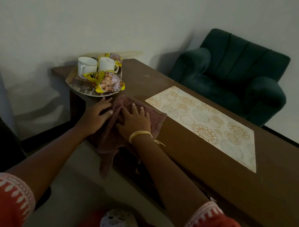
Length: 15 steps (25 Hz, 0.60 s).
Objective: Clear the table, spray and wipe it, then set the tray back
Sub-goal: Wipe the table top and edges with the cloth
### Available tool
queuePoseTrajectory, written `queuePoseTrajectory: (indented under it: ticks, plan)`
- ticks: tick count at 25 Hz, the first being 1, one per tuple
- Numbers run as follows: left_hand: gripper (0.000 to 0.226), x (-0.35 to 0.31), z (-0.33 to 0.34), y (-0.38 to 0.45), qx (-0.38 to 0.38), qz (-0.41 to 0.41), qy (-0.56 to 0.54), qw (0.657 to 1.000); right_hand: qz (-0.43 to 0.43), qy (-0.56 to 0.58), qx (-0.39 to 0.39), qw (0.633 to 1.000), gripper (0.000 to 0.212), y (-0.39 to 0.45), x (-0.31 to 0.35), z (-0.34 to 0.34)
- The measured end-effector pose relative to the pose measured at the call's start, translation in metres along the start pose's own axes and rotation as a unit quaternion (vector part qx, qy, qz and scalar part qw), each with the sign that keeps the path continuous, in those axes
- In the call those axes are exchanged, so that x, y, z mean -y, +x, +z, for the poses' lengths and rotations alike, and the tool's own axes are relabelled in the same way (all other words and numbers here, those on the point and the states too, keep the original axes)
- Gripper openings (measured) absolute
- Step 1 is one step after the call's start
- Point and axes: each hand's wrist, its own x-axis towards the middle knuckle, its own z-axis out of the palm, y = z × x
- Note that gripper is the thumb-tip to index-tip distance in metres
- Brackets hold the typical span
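Note:
A pink checked cloth (155, 118) lies on the near left corner of the brown table (205, 158), part of it hanging over the front edge. My right hand (135, 120) presses flat on the cloth with fingers spread. My left hand (97, 113) rests at the cloth's left edge, its thumb on the fabric. Just beyond the hands, a round metal tray (80, 88) sits on a lower side table (59, 70). It holds two white mugs (86, 66) and yellow snack packets (109, 84).
A patterned placemat (205, 124) lies on the table's middle. A dark green armchair (230, 76) stands behind the table against the wall. Dark furniture is at the left edge of the view.

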Motion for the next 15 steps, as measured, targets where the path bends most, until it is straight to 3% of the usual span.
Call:
queuePoseTrajectory:
  ticks: [3,6,11,15]
  plan:
    - [0.044,-0.003,0.006,-0.008,-0.073,-0.039,0.017,0.996,-0.088,-0.037,-0.025,0.995,0.062,-0.018,0.002,-0.001]
    - [0.047,-0.006,0.011,-0.027,-0.039,0.040,0.118,0.991,-0.171,-0.117,-0.046,0.977,0.068,-0.053,-0.019,0.006]
    - [0.060,-0.023,0.046,-0.058,0.035,0.206,0.243,0.947,-0.109,-0.191,-0.066,0.973,0.075,-0.131,-0.077,0.018]
    - [0.046,-0.044,0.072,-0.067,0.072,0.273,0.262,0.923,-0.058,-0.105,-0.054,0.991,0.074,-0.172,-0.115,0.002]
